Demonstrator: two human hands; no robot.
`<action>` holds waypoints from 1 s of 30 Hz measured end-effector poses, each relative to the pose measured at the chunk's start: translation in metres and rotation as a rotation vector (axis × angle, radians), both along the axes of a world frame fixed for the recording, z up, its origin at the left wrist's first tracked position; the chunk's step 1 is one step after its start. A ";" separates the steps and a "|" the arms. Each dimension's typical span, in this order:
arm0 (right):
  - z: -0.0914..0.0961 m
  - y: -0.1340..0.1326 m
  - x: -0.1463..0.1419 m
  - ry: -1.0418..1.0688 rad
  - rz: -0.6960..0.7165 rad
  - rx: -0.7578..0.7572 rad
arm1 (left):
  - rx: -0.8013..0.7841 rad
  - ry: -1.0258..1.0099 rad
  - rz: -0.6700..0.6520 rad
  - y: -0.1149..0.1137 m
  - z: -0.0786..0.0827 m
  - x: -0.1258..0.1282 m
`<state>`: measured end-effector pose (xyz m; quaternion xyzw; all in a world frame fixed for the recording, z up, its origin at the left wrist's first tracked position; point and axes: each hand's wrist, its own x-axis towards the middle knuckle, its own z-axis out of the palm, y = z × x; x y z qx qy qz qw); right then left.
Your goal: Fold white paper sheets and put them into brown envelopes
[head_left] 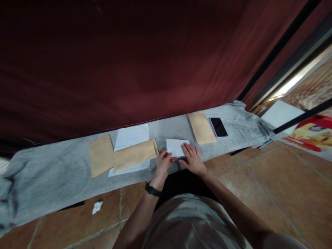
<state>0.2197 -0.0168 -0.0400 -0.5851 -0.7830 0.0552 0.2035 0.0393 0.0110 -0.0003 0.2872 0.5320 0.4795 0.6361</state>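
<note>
Lying near the front edge of a long surface draped in grey cloth point(57, 180), the folded white paper point(175, 147) has its long axis running left to right across my view, roughly along the surface, with one short end toward each hand. I see it as a plain, pale rectangle with straight edges and a smooth upper face. The left hand point(162, 165) pinches its near left corner, thumb on top; the right hand point(194, 159) rests over its right end, fingers extended and slightly parted. To the left, a kraft envelope point(135, 155) lies across a larger white sheet point(132, 136), its left end meeting a second kraft envelope point(100, 155). To the right, a third kraft envelope point(202, 128) lies just beside a smartphone point(219, 127), dark screen upward.
</note>
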 end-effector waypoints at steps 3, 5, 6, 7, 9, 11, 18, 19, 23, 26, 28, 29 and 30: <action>0.019 0.009 -0.005 0.122 0.053 0.028 | 0.036 -0.112 -0.035 -0.009 0.014 0.003; 0.033 0.018 -0.004 0.243 0.091 0.070 | -0.012 -0.233 -0.059 -0.011 0.022 0.001; 0.040 0.023 -0.002 0.305 0.114 0.100 | -0.070 -0.308 -0.083 -0.011 0.025 -0.002; 0.047 0.028 -0.001 0.358 0.145 0.133 | -0.137 -0.386 -0.111 -0.010 0.028 -0.005; 0.058 0.034 0.003 0.431 0.224 0.194 | -0.241 -0.530 -0.145 -0.005 0.032 -0.012; 0.064 0.036 0.005 0.454 0.306 0.224 | -0.268 -0.623 -0.113 0.003 0.034 -0.019; 0.050 0.028 0.022 0.268 0.319 0.183 | -0.158 -0.442 0.104 0.027 0.028 -0.021; 0.045 0.027 0.026 0.209 0.284 0.162 | -0.111 -0.421 0.144 0.026 0.023 -0.018; 0.023 0.025 0.038 0.010 0.161 0.031 | -0.121 -0.382 0.284 0.016 -0.004 -0.002; 0.012 0.020 0.036 0.019 0.067 -0.036 | -0.141 -0.385 0.359 0.007 -0.024 0.012; 0.011 0.018 0.026 0.097 0.008 -0.044 | -0.127 -0.369 0.367 0.005 -0.033 0.018; 0.011 0.017 0.018 0.135 -0.001 -0.043 | -0.114 -0.347 0.346 0.004 -0.036 0.020; 0.012 0.016 0.009 0.161 0.005 -0.040 | -0.100 -0.322 0.312 0.005 -0.038 0.022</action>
